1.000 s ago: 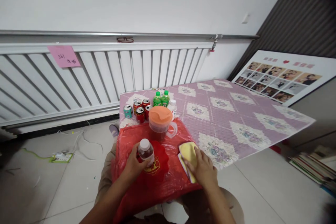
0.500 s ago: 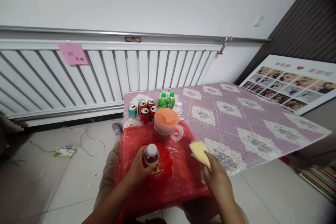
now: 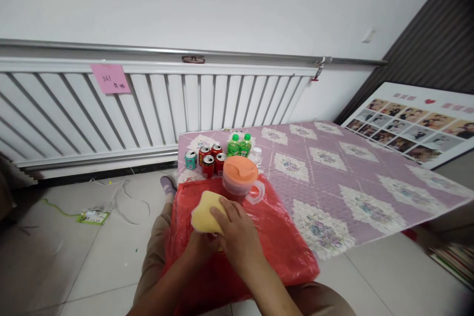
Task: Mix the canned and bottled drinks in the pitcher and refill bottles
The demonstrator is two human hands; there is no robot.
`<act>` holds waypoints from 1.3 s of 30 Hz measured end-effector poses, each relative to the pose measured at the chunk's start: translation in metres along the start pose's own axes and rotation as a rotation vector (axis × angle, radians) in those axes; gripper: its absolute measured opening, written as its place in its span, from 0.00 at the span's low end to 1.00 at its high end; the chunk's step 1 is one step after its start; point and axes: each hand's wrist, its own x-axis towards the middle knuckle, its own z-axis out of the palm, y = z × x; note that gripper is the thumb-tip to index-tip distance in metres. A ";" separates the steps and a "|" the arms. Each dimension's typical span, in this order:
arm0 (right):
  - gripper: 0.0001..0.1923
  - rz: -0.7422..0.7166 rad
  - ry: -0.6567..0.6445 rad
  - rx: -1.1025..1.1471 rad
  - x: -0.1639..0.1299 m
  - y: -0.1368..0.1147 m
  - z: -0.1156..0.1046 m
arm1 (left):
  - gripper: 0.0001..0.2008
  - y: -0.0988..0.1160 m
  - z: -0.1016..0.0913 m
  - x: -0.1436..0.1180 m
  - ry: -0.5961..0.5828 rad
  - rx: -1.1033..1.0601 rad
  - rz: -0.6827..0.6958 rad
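My right hand (image 3: 239, 229) is closed on a yellow cloth (image 3: 207, 213), held over the spot where my left hand grips a small bottle. My left hand (image 3: 202, 249) lies under the cloth, partly covered by it and by the right hand. The bottle itself is hidden. Just beyond both hands stands a clear plastic pitcher (image 3: 237, 187) with an orange lid and a handle on its right. Beneath everything, a red plastic sheet (image 3: 285, 242) covers the near corner.
Behind the pitcher are several red cans (image 3: 208, 167), a teal can (image 3: 191, 160), two green bottles (image 3: 245, 145) and a white-capped bottle (image 3: 255, 156). A purple floral cover (image 3: 326, 177) stretches right. A radiator (image 3: 155, 108) lines the wall; a power strip (image 3: 93, 217) lies on the floor.
My right hand has carried the yellow cloth leftward onto the bottle in my left hand, hiding the bottle and the red dish beneath it. The view has shifted slightly.
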 end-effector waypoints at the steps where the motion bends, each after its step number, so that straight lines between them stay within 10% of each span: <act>1: 0.31 0.023 0.002 0.046 0.001 0.003 0.004 | 0.24 0.001 -0.001 0.001 -0.016 0.000 -0.007; 13: 0.21 0.429 0.270 0.802 -0.026 0.032 0.052 | 0.28 0.003 -0.008 0.000 -0.040 -0.032 0.068; 21: 0.23 0.564 0.301 0.865 -0.057 0.049 0.090 | 0.31 -0.012 -0.007 -0.002 0.015 0.052 0.066; 39: 0.23 0.548 0.400 0.891 -0.051 0.034 0.085 | 0.41 -0.014 -0.007 0.005 0.042 0.144 0.110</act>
